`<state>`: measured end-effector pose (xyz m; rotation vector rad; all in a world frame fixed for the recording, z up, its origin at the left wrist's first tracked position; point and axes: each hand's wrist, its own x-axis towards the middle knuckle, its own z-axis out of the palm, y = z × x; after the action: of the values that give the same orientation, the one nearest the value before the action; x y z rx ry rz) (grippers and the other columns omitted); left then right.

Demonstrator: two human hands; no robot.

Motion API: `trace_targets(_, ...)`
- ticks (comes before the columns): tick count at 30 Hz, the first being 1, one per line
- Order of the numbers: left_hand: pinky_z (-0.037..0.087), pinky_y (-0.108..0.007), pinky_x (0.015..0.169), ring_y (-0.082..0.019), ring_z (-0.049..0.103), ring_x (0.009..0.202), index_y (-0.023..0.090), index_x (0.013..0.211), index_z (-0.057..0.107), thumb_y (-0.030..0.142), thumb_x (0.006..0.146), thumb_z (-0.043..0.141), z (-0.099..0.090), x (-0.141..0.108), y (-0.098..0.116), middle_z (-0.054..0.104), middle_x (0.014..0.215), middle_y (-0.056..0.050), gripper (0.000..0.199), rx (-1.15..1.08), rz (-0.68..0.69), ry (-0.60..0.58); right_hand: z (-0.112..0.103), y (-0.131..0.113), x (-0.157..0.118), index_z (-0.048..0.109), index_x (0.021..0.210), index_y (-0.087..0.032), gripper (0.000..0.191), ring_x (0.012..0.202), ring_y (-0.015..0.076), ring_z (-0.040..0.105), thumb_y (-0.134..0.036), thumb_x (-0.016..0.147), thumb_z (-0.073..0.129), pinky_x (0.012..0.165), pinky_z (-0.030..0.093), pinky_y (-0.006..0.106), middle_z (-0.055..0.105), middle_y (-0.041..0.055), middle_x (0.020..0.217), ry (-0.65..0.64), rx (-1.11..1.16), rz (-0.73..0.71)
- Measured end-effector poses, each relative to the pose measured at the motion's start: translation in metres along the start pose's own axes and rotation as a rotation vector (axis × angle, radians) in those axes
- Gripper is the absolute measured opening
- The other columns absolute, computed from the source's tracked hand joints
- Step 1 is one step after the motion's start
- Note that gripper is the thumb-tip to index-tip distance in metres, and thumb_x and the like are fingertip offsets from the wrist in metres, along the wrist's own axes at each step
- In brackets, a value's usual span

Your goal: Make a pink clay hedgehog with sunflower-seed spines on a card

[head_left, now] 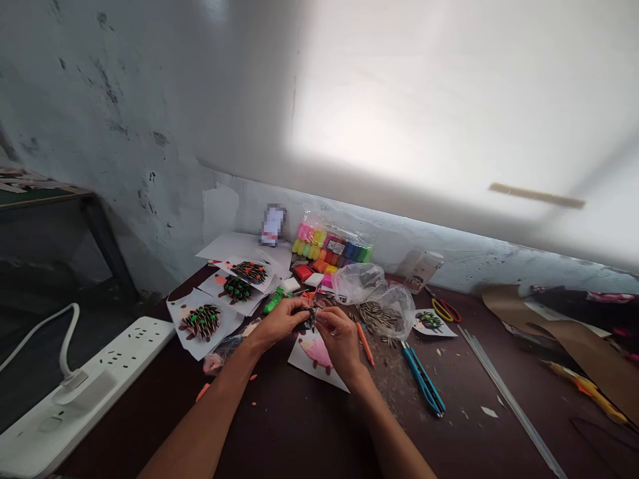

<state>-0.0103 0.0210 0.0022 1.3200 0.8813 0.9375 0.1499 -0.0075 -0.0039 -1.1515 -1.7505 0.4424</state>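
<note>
My left hand (280, 324) is closed round a small dark lump (303, 322), perhaps black modelling clay. The fingers of my right hand (341, 336) pinch close against the lump; what lies between their tips is too small to make out. Below them is a white card (333, 380) with a pink hedgehog-like shape (317, 351) on brown feet, partly covered by my right hand. An orange pen (365, 346) lies just right of that hand. Behind it, a clear plastic bag holds striped sunflower seeds (378, 317).
Cards with seed-covered hedgehogs (201, 322) lie left; another card (432, 322) lies right. Coloured clay packs (329, 247) and a phone (272, 225) stand by the wall. Blue-handled tweezers or scissors (423, 380), red-yellow scissors (446, 309), glue sticks (509, 399) and a power strip (117, 372) are around.
</note>
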Motion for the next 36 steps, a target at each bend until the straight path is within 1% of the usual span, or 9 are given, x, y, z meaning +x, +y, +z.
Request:
trace_targets(5,0.04,-0.018,0.05,-0.008,0.047,0.057,0.013,0.077,0.061,0.048,0.068,0.069,0.002,-0.004,0.004,0.053,0.067,0.002,0.037,0.006,-0.027,-0.019,0.0,0.0,-0.001,0.071,0.081,-0.025,0.017,0.075,0.0167,0.06,-0.022,0.084,0.055,0.066,0.046,0.027,0.065,0.0046,0.085,0.007,-0.081,-0.071)
trace_targets(9,0.038,-0.018,0.048,-0.007,0.046,0.053,0.013,0.075,0.059,0.047,0.063,0.073,0.004,-0.003,0.005,0.052,0.062,0.004,0.038,-0.057,-0.064,0.05,0.002,0.0,-0.002,0.069,0.084,-0.025,0.017,0.077,0.0175,0.06,-0.022,0.086,0.053,0.068,0.046,0.028,0.066,0.0059,0.088,-0.005,-0.157,-0.111)
trace_targets(12,0.038,-0.018,0.05,-0.007,0.047,0.056,0.013,0.072,0.059,0.042,0.061,0.074,0.005,-0.001,0.004,0.055,0.064,0.003,0.034,-0.068,0.008,0.099,0.005,-0.002,-0.003,0.067,0.083,-0.024,0.015,0.077,0.0175,0.06,-0.022,0.085,0.052,0.07,0.047,0.029,0.065,0.0065,0.088,-0.003,-0.156,-0.113)
trace_targets(17,0.037,-0.019,0.052,-0.008,0.047,0.055,0.014,0.067,0.058,0.029,0.06,0.068,0.005,0.001,0.006,0.055,0.062,0.003,0.019,0.006,0.071,0.214,0.003,-0.008,0.001,0.063,0.074,-0.022,0.009,0.09,0.019,0.058,-0.024,0.08,0.057,0.077,0.048,0.031,0.062,0.008,0.1,0.08,0.089,-0.014)
trace_targets(20,0.041,-0.02,0.057,-0.011,0.053,0.064,0.015,0.078,0.062,0.019,0.057,0.063,0.004,-0.001,0.01,0.062,0.071,0.001,0.021,0.055,0.076,0.289,-0.002,-0.008,0.006,0.064,0.075,-0.02,0.015,0.098,0.0207,0.056,-0.032,0.082,0.059,0.083,0.046,0.033,0.06,0.0089,0.106,0.176,0.301,0.116)
trace_targets(23,0.046,-0.023,0.065,-0.015,0.06,0.075,0.016,0.096,0.066,0.015,0.056,0.061,0.003,-0.003,0.014,0.069,0.083,-0.003,0.04,-0.003,0.054,0.241,-0.005,-0.006,0.009,0.066,0.075,-0.02,0.02,0.099,0.0215,0.055,-0.038,0.082,0.059,0.086,0.045,0.035,0.061,0.0084,0.1,0.186,0.396,0.177)
trace_targets(28,0.043,-0.025,0.058,-0.012,0.051,0.053,0.015,0.065,0.067,0.027,0.067,0.054,0.001,-0.005,0.019,0.058,0.053,-0.001,0.018,-0.037,0.057,0.164,0.0,-0.005,0.008,0.068,0.073,-0.02,0.021,0.092,0.0201,0.055,-0.04,0.078,0.065,0.081,0.045,0.033,0.06,0.0065,0.093,0.159,0.386,0.17)
trace_targets(32,0.041,-0.024,0.058,-0.011,0.046,0.054,0.017,0.046,0.057,0.045,0.073,0.061,0.002,-0.008,0.021,0.049,0.047,0.0,0.039,0.055,0.086,0.032,0.001,-0.012,0.006,0.07,0.074,-0.022,0.02,0.074,0.0162,0.051,-0.041,0.078,0.066,0.067,0.043,0.028,0.056,0.0029,0.078,0.116,0.337,0.14)
trace_targets(36,0.036,-0.022,0.052,-0.009,0.043,0.053,0.015,0.052,0.059,0.052,0.069,0.066,0.003,-0.007,0.016,0.051,0.054,0.0,0.041,0.02,0.07,-0.003,0.0,-0.017,0.004,0.071,0.075,-0.023,0.017,0.069,0.0151,0.051,-0.038,0.08,0.064,0.063,0.042,0.027,0.057,0.0019,0.074,0.093,0.275,0.11)
